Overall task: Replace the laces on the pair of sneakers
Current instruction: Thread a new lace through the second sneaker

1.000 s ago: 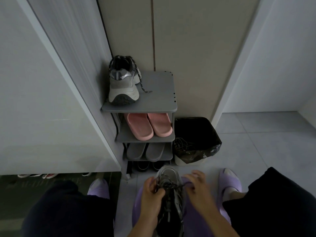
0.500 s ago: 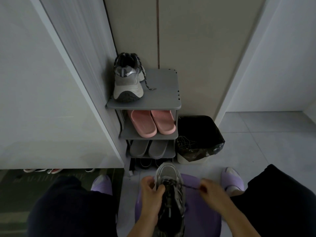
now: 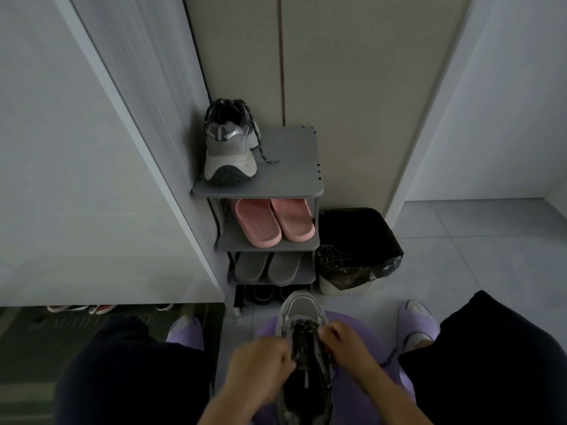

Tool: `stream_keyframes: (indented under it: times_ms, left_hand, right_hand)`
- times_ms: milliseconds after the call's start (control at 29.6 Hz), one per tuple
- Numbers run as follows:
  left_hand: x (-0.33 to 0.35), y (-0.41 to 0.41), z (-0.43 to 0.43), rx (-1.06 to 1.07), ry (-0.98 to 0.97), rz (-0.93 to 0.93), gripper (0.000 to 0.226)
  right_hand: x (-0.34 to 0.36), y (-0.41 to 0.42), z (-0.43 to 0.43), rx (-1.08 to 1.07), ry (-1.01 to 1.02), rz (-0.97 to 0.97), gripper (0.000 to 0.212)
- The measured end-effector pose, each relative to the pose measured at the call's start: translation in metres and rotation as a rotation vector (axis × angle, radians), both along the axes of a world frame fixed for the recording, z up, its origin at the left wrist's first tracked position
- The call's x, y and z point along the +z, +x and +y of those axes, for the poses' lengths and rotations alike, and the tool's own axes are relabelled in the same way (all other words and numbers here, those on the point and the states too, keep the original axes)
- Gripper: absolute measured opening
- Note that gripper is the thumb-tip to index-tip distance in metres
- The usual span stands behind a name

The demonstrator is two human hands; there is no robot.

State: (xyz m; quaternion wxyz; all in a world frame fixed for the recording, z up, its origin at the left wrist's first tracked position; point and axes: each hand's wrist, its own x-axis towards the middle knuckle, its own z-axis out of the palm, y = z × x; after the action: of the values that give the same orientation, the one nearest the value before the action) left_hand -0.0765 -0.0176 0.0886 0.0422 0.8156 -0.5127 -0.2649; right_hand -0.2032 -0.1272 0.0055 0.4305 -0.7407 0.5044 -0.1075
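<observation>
**Sneaker relaced beside a hallway shoe rack**

Head camera: a grey sneaker [image 3: 302, 309] is held over a purple seat [image 3: 383, 348] between the knees, toe pointed toward a shoe rack [image 3: 291, 167]. It is gripped at its left side by the curled fingers of the left hand [image 3: 260, 360], while the dark lace [image 3: 302, 329] over the tongue is pinched by the right hand [image 3: 346, 345]. The second sneaker [image 3: 228, 154] is stood heel-out on the left of the rack's top shelf, a lace end trailing beside it. Pink slippers [image 3: 270, 222] and grey slippers [image 3: 267, 266] are kept on the shelves below. A black-lined bin [image 3: 359, 234] is set just right of the rack.
</observation>
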Motion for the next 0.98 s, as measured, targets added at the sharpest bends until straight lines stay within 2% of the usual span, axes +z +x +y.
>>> stream_keyframes:
  times_ms: [34, 101, 203, 372, 439, 507, 574, 642, 710, 743, 777, 845, 912, 980]
  left_hand:
    - [0.004, 0.011, -0.002, 0.070, -0.073, 0.103, 0.016]
    - [-0.003, 0.038, -0.003, 0.205, -0.179, 0.205, 0.029]
    - [-0.030, 0.058, 0.003, 0.276, -0.126, 0.213, 0.033]
    - [-0.063, 0.052, 0.012, 0.339, -0.089, 0.249, 0.031]
    - [-0.061, 0.049, 0.011, 0.304, -0.079, 0.163, 0.031]
    - [-0.050, 0.034, 0.007, 0.297, -0.256, 0.132, 0.029]
    - [-0.030, 0.006, -0.002, 0.312, -0.432, 0.392, 0.023]
    - [-0.020, -0.028, -0.016, 0.243, -0.365, 0.724, 0.027]
    - [-0.017, -0.058, -0.025, 0.136, -0.255, 0.870, 0.031]
    - [-0.017, -0.066, -0.027, 0.136, -0.228, 0.907, 0.020]
    - [-0.017, -0.069, -0.027, 0.154, -0.202, 0.965, 0.008]
    - [-0.017, -0.061, -0.023, 0.181, -0.190, 0.926, 0.022]
    - [-0.019, -0.046, -0.015, 0.194, -0.194, 0.842, 0.026]
    - [-0.022, -0.032, -0.007, 0.187, -0.207, 0.777, 0.022]
  right_hand:
    - [0.001, 0.000, -0.003, -0.071, -0.009, -0.032, 0.029]
    - [0.003, -0.003, -0.007, -0.071, 0.130, -0.081, 0.039]
    - [-0.002, -0.012, -0.009, -0.106, 0.256, -0.051, 0.040]
    - [0.015, -0.024, -0.010, -0.149, 0.354, -0.115, 0.041]
    - [0.031, -0.028, -0.014, -0.160, 0.459, -0.228, 0.036]
    - [0.050, -0.026, -0.017, -0.209, 0.597, -0.452, 0.025]
    - [0.067, -0.020, -0.017, -0.266, 0.723, -0.666, 0.016]
    - [0.079, -0.012, -0.016, -0.296, 0.828, -0.833, 0.015]
    - [0.087, -0.008, -0.018, -0.337, 0.887, -0.943, 0.014]
    - [0.088, -0.009, -0.021, -0.366, 0.870, -0.969, 0.015]
    - [0.086, -0.012, -0.026, -0.399, 0.851, -0.982, 0.015]
    - [0.081, -0.023, -0.037, -0.470, 0.789, -0.950, 0.016]
    - [0.069, -0.037, -0.045, -0.511, 0.677, -0.835, 0.018]
    - [0.051, -0.048, -0.048, -0.486, 0.576, -0.640, 0.019]
